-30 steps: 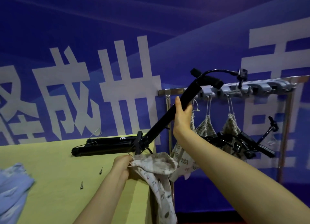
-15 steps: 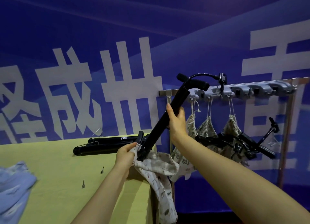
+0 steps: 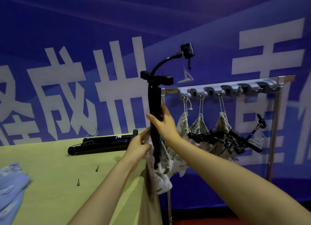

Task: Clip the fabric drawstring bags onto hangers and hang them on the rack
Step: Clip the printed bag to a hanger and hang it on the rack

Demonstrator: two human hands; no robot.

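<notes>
My right hand point(image 3: 164, 123) grips the black hanger point(image 3: 154, 110) by its long bar, held nearly upright left of the rack point(image 3: 227, 82), its curved hook up at the top. A printed fabric drawstring bag point(image 3: 159, 176) dangles from the bar's lower end over the table's right edge. My left hand point(image 3: 138, 146) pinches the top of that bag against the bar. Three more printed bags point(image 3: 199, 125) hang by their strings from grey hooks point(image 3: 217, 90) on the rack, with black hangers point(image 3: 223, 139) bunched below them.
Two black hangers point(image 3: 101, 144) lie on the yellow-green table point(image 3: 50, 174). Two small metal pins point(image 3: 87, 175) lie nearer me. Light blue cloth point(image 3: 11, 186) lies at the table's left edge. A blue banner wall stands behind.
The hanger swung from a slant to nearly upright and moved left of the rack. My left hand rose with the bag to the bar's lower end.
</notes>
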